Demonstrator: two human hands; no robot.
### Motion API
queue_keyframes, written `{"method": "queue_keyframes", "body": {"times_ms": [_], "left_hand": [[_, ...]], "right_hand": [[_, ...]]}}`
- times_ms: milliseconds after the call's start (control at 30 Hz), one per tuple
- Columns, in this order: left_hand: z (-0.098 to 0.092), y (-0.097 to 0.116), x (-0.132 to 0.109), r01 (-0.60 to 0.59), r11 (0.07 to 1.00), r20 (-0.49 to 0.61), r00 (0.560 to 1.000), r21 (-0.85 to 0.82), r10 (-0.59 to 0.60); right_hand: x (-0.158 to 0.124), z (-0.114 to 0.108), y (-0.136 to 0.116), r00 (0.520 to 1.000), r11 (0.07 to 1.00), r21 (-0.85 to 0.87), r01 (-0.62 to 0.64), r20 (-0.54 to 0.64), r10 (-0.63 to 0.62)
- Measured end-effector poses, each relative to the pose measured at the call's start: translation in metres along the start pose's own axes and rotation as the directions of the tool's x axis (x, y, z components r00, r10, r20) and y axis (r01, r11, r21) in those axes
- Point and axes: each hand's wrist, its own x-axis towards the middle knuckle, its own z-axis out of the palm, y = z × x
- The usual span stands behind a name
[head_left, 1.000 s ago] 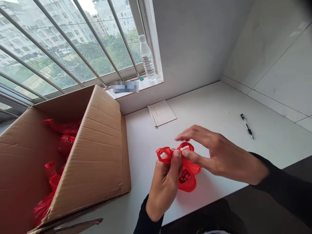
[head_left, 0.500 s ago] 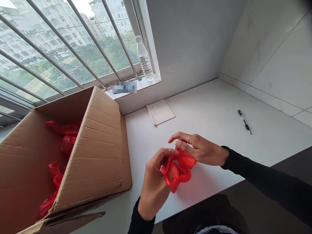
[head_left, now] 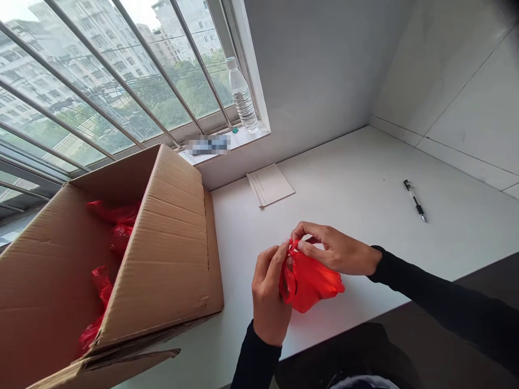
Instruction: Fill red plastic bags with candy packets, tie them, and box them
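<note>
A red plastic bag [head_left: 314, 281] hangs between my two hands, above the front part of the white table. My left hand [head_left: 270, 292] is closed on the bag's gathered top and handle loops from the left side. My right hand [head_left: 330, 248] pinches the bag's top between thumb and fingers, and the fingertips of both hands nearly meet there. Below the grip the bag spreads out to the right. What is inside it, if anything, is hidden.
On the left stands an open cardboard box [head_left: 162, 243] with several red plastic bags [head_left: 121, 237] inside. A notepad [head_left: 271, 185] and a pen [head_left: 414, 201] lie on the white table [head_left: 344, 178]. A water bottle [head_left: 243, 97] stands on the windowsill by the barred window.
My right hand has gone from loosely bent fingers over the bag to pinching its top. The bag's body now spreads to the right, and my left hand has turned more upright.
</note>
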Motion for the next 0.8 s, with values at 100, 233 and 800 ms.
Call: {"method": "queue_keyframes", "body": {"times_ms": [100,233,800], "left_hand": [[-0.002,0.002,-0.004,0.007,0.997,-0.011,1.000,0.076,-0.007],[-0.012,-0.004,-0.033,0.037,0.989,0.010,0.999,0.141,-0.039],[0.000,0.015,-0.059,0.695,0.470,0.217,0.657,-0.544,-0.722]], "right_hand": [[-0.004,0.004,-0.003,0.995,1.000,-0.028,-0.009,-0.102,0.006],[-0.012,0.000,0.016,0.974,0.988,-0.147,-0.046,-0.226,0.012],[-0.008,0.001,0.065,0.862,0.841,0.502,-0.201,-0.317,0.395]]}}
